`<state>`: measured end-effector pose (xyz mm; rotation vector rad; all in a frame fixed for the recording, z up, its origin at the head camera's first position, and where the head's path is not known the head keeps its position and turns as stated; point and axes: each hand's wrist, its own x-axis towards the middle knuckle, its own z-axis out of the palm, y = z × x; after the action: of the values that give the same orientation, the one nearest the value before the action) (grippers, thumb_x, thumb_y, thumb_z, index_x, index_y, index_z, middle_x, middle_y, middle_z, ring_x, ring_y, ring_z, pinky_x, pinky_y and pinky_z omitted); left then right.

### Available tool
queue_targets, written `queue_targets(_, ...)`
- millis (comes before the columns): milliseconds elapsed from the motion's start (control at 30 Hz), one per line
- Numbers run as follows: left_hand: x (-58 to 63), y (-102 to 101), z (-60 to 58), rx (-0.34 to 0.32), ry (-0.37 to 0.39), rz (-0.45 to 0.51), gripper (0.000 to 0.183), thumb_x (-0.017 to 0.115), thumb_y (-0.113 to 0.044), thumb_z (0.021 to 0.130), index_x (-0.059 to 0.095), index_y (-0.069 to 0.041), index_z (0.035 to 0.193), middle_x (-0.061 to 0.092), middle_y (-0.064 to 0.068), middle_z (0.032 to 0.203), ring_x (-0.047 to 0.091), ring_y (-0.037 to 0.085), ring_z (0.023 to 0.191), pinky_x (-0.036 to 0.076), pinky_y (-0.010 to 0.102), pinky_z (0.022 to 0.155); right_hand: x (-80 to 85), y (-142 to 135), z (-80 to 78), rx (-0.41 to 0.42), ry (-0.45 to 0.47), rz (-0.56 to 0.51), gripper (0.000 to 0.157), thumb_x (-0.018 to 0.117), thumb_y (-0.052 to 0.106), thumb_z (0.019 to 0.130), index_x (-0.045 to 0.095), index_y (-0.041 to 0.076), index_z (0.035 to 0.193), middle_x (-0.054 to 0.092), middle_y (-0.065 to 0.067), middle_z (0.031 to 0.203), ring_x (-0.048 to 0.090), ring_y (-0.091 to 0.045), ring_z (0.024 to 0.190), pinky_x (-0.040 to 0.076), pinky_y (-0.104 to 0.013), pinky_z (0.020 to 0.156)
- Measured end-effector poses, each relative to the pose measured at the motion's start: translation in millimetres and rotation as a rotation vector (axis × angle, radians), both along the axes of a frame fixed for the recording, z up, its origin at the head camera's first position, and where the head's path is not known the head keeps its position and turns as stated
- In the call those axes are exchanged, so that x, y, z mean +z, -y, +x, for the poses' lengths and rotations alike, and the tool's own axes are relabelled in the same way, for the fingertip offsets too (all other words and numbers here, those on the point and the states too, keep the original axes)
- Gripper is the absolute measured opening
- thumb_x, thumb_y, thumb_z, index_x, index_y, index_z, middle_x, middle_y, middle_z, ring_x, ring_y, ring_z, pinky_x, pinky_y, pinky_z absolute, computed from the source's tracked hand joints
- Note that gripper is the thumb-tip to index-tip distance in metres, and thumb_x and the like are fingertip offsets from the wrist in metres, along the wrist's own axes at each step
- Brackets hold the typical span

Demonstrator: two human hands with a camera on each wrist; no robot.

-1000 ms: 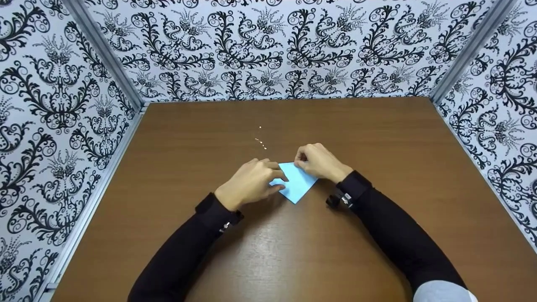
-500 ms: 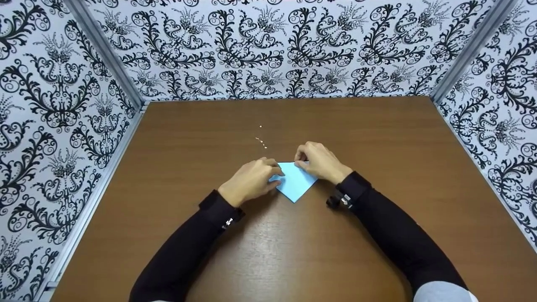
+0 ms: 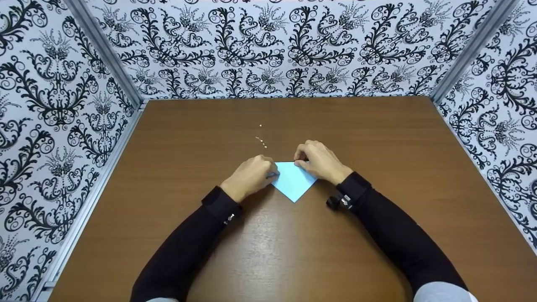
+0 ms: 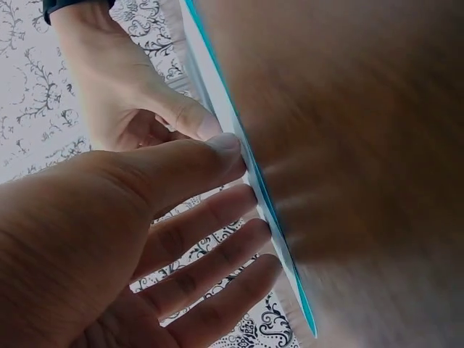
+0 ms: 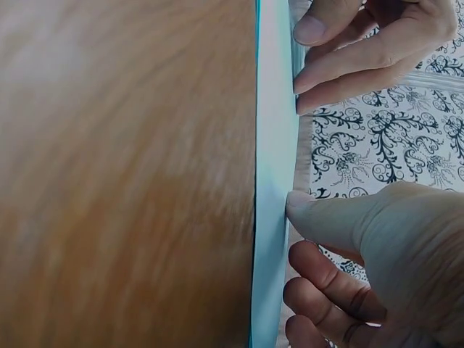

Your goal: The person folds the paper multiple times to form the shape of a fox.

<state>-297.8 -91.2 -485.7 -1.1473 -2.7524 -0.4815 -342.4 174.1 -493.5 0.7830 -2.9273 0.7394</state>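
Note:
A light blue sheet of folded paper (image 3: 293, 180) lies on the table, one corner pointing toward me and a straight edge at the far side. My left hand (image 3: 251, 176) is at its left corner. In the left wrist view the thumb and fairly straight, spread fingers of that hand touch the paper (image 4: 226, 101). At the far edge, my right hand (image 3: 319, 161) holds the paper between thumb and forefinger, its other fingers curled. The right wrist view shows the right thumb (image 5: 319, 214) against the paper's pale surface.
Small white crumbs (image 3: 262, 142) lie on the brown wooden table (image 3: 361, 126) beyond the paper. Patterned black-and-white walls (image 3: 268, 50) enclose the back and sides. A small black piece (image 3: 333, 203) sits by the right wrist strap.
The left hand has shifted slightly left and away from me, its fingertips drawing in toward the left corner, so more of the paper shows. The right hand and the paper have barely moved.

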Motion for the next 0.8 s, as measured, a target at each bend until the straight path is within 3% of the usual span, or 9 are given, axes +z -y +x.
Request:
queue_targets(500,-3.8,1.2,-2.8,0.009,0.041,0.126,0.011,0.085,0.000,0.105,0.087,-0.002,0.095,0.089,0.014,0.103,0.085,0.027,0.094,0.071,0.046,0.083,3.5,-5.0,7.0,0.007,-0.020,0.006,0.013,0.087,0.020,0.109,0.087,0.008,0.114,0.079,-0.014,0.113,0.072,-0.033,0.109,0.062,-0.052,0.098)
queue_targets(667,-5.1,1.6,-3.6,0.025,0.055,0.127,0.004,0.087,-0.002,0.105,0.091,-0.003,0.104,0.091,0.014,0.108,0.088,0.030,0.101,0.074,0.048,0.088,10.1,-9.7,21.5,0.092,-0.047,0.017,0.016,0.089,0.017,0.107,0.087,0.003,0.116,0.081,-0.016,0.114,0.076,-0.033,0.108,0.066,-0.052,0.096)
queue_targets(800,-5.3,1.0,-5.2,0.031,0.068,0.118,0.004,0.088,-0.005,0.105,0.091,-0.004,0.102,0.091,0.014,0.105,0.088,0.031,0.098,0.074,0.050,0.087,17.3,-11.6,38.2,0.194,-0.050,0.026,0.017,0.090,0.014,0.106,0.087,0.002,0.118,0.082,-0.016,0.116,0.079,-0.033,0.107,0.069,-0.050,0.093)
